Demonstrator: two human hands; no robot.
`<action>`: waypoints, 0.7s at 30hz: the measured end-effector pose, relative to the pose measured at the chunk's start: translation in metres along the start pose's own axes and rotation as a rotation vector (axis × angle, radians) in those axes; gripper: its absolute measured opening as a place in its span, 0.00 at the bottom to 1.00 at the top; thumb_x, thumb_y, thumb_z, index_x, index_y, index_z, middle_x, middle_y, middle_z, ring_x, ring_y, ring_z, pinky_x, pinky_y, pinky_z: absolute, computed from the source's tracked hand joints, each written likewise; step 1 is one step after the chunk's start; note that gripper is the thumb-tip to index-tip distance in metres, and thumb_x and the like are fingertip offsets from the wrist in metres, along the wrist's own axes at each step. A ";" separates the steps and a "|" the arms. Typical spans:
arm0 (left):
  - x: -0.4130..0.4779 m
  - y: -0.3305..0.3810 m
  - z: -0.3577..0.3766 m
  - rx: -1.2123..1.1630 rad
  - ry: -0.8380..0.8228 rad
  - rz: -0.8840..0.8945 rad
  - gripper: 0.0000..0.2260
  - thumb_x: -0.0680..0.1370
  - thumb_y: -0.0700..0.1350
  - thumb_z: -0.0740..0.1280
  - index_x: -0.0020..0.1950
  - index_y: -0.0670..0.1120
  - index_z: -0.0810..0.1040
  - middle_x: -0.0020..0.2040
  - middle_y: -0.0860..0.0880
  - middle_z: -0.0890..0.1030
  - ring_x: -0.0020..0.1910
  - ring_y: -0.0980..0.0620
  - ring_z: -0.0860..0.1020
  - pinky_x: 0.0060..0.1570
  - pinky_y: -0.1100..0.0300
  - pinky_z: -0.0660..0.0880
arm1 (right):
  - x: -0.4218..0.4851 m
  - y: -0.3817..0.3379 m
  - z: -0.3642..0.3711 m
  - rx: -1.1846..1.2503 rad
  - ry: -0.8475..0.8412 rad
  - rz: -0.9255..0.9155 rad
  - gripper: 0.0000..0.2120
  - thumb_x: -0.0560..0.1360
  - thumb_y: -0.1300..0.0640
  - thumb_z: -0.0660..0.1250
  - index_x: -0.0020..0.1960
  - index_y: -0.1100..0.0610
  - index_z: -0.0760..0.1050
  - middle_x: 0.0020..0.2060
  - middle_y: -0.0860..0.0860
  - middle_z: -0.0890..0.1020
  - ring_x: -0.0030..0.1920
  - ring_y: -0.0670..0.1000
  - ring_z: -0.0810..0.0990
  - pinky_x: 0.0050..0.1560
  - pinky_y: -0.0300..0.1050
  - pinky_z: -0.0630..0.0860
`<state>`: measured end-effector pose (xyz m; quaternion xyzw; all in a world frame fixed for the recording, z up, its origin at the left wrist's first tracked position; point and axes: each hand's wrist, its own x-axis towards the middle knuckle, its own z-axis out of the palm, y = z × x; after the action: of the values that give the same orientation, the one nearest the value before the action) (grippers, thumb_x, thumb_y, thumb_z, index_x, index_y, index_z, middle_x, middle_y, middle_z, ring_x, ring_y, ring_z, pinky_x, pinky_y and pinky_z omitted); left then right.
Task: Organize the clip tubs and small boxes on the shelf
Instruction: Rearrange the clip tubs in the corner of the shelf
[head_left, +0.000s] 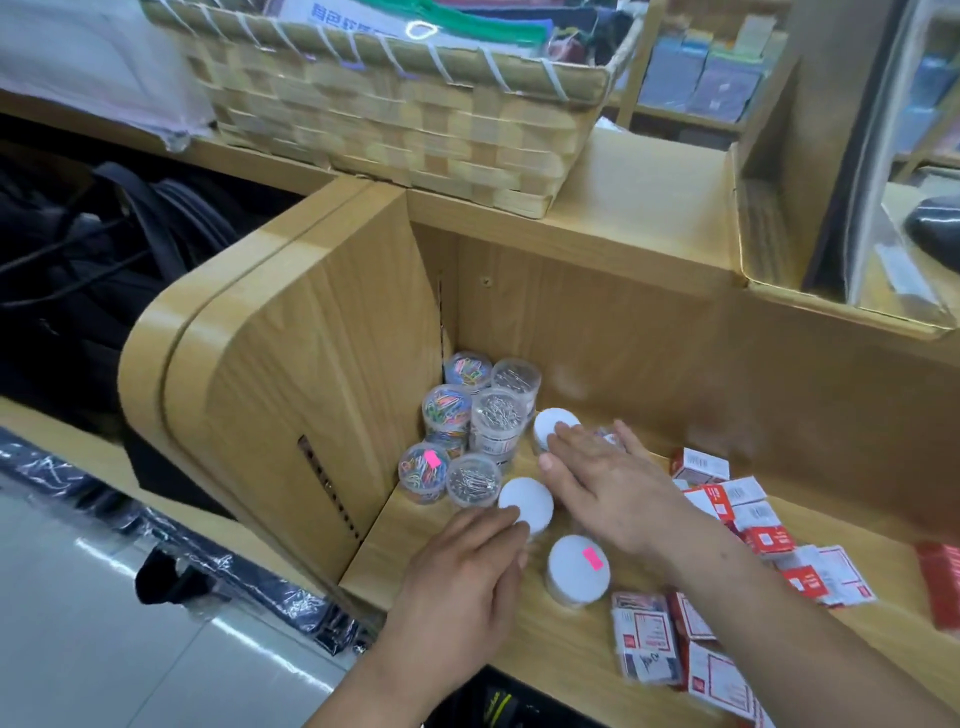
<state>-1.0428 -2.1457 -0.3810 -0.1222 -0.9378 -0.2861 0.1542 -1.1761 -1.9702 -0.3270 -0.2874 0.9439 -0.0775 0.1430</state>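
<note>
Several clear round clip tubs (470, 415) stand in the back left corner of the wooden shelf (571, 639), some stacked, holding coloured or silver clips. Three white-lidded tubs lie nearer me: one (525, 501) under the fingertips of my left hand (462, 582), one (553, 423) touched by the fingertips of my right hand (608, 483), and one with a pink sticker (576, 569) between my wrists. Both hands lie flat with fingers extended. Small red and white boxes (727, 499) are scattered to the right, and more boxes (654, 639) lie near the front edge.
A wooden side panel (311, 395) walls the shelf on the left. Above, a woven basket (395, 109) sits on the upper shelf, beside a cardboard tray (769, 244). Black bags (78, 270) hang to the left, and a tiled floor (78, 597) is below.
</note>
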 end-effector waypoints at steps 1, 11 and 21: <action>-0.001 -0.001 0.003 0.004 -0.025 0.000 0.11 0.83 0.46 0.63 0.63 0.47 0.80 0.66 0.51 0.79 0.69 0.51 0.74 0.65 0.55 0.74 | 0.004 0.004 -0.001 0.031 0.018 -0.007 0.33 0.81 0.35 0.39 0.79 0.48 0.61 0.80 0.45 0.59 0.80 0.43 0.52 0.80 0.52 0.41; 0.034 0.024 0.032 0.246 -0.179 -0.103 0.32 0.85 0.61 0.43 0.75 0.41 0.71 0.76 0.40 0.71 0.80 0.45 0.62 0.78 0.55 0.56 | -0.034 0.036 -0.011 0.263 0.266 0.173 0.29 0.79 0.32 0.42 0.50 0.46 0.77 0.45 0.41 0.78 0.58 0.47 0.76 0.57 0.52 0.75; 0.055 0.026 0.016 0.028 -0.172 -0.109 0.16 0.81 0.56 0.58 0.65 0.53 0.75 0.63 0.54 0.76 0.65 0.51 0.73 0.59 0.51 0.76 | -0.031 0.052 0.013 0.142 0.302 0.103 0.11 0.78 0.51 0.65 0.59 0.48 0.80 0.58 0.43 0.80 0.61 0.51 0.76 0.55 0.49 0.77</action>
<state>-1.0891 -2.1076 -0.3607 -0.0927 -0.9568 -0.2693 0.0590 -1.1742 -1.9107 -0.3438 -0.2131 0.9603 -0.1787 0.0231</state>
